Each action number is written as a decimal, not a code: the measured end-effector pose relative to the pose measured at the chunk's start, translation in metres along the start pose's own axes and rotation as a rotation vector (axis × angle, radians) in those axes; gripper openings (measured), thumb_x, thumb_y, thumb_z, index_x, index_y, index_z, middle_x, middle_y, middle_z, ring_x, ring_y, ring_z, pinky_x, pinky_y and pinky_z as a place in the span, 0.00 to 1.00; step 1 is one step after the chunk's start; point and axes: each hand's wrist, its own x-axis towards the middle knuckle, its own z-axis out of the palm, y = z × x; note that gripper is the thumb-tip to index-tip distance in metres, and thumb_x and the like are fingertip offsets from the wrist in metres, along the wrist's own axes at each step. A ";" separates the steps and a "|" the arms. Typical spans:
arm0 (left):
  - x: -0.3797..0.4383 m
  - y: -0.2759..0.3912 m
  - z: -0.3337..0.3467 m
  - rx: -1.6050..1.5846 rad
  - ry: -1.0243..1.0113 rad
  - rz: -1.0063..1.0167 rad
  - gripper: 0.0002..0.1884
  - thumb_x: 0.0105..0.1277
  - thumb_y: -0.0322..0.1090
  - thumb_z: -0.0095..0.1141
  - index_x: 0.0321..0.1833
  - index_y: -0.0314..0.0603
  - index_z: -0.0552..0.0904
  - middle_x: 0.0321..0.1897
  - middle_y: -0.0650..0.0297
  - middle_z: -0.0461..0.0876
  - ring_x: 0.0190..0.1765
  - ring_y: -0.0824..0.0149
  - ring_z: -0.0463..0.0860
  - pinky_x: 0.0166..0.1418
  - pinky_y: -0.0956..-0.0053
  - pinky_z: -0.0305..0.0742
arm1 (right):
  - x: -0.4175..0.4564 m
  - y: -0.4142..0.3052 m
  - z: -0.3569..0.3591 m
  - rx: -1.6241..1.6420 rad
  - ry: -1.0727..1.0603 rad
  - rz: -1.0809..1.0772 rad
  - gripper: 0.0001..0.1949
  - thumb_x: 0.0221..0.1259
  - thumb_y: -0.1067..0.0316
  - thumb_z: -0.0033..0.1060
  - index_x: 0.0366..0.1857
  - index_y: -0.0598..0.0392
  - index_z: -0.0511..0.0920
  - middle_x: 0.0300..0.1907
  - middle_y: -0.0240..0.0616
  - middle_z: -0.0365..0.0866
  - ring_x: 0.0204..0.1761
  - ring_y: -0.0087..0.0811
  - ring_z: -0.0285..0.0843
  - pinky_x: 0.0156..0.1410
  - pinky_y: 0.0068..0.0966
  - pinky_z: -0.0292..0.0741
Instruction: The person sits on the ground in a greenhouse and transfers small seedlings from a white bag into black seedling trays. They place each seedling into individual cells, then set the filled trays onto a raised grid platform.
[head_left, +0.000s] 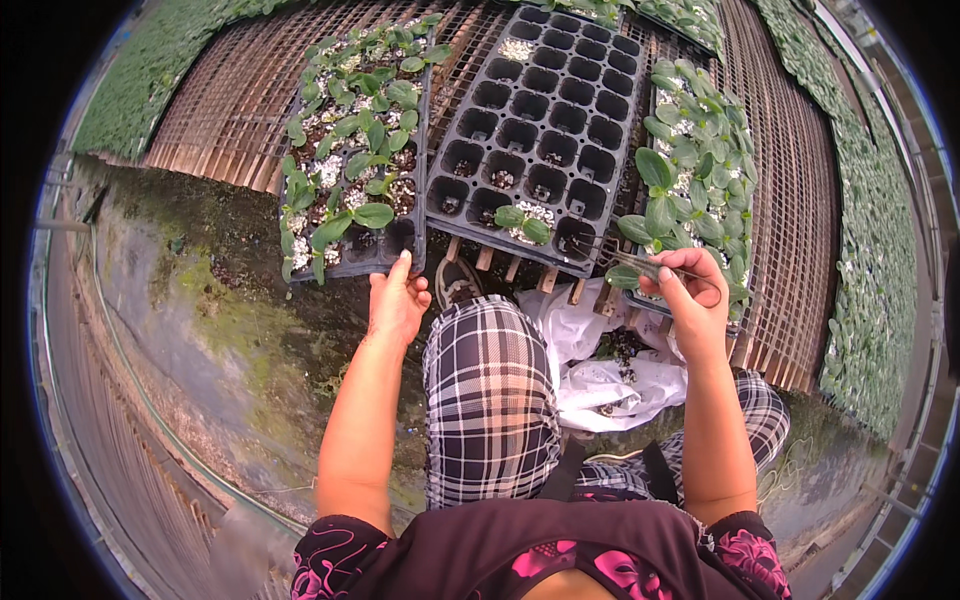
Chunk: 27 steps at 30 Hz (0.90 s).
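My left hand (400, 296) grips the near right corner of a black plastic seedling tray (349, 268) full of green seedlings, its thumb on the rim. Beside it lies a mostly bare cell tray (520, 166); one seedling (523, 223) in soil with white granules sits in its near row, and one far cell holds white granules. My right hand (686, 281) holds a thin metal wire tool (634, 259), whose tips reach over the near right corner of that tray. Just beyond this hand is another tray of dense seedlings (694, 180).
The trays rest on a slatted wooden bench with mesh (780, 187). A white plastic sheet or bag (622, 390) with dark soil lies below the bench edge, beside my plaid-covered knee (487, 397). More seedlings (874, 247) line the right side. A hose (142, 390) runs along the left ground.
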 end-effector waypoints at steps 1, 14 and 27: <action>-0.006 -0.004 -0.002 -0.013 0.090 -0.016 0.13 0.65 0.46 0.58 0.41 0.47 0.72 0.29 0.69 0.75 0.28 0.73 0.73 0.27 0.78 0.67 | 0.003 0.003 0.003 0.005 0.014 -0.009 0.05 0.60 0.79 0.55 0.38 0.61 0.73 0.41 0.36 0.76 0.41 0.22 0.77 0.48 0.24 0.81; -0.012 0.018 0.070 1.667 -0.289 1.249 0.32 0.51 0.39 0.68 0.61 0.47 0.73 0.63 0.59 0.68 0.63 0.55 0.67 0.68 0.59 0.58 | 0.050 0.004 0.049 -0.509 -0.044 -0.148 0.07 0.51 0.73 0.64 0.22 0.60 0.74 0.17 0.24 0.70 0.21 0.11 0.62 0.26 0.13 0.62; 0.016 0.010 0.077 1.734 -0.272 1.176 0.24 0.47 0.40 0.69 0.50 0.49 0.83 0.64 0.62 0.67 0.55 0.56 0.73 0.62 0.62 0.62 | 0.061 0.057 0.067 -0.430 0.037 0.001 0.08 0.55 0.71 0.64 0.25 0.59 0.73 0.20 0.34 0.77 0.23 0.18 0.74 0.29 0.18 0.73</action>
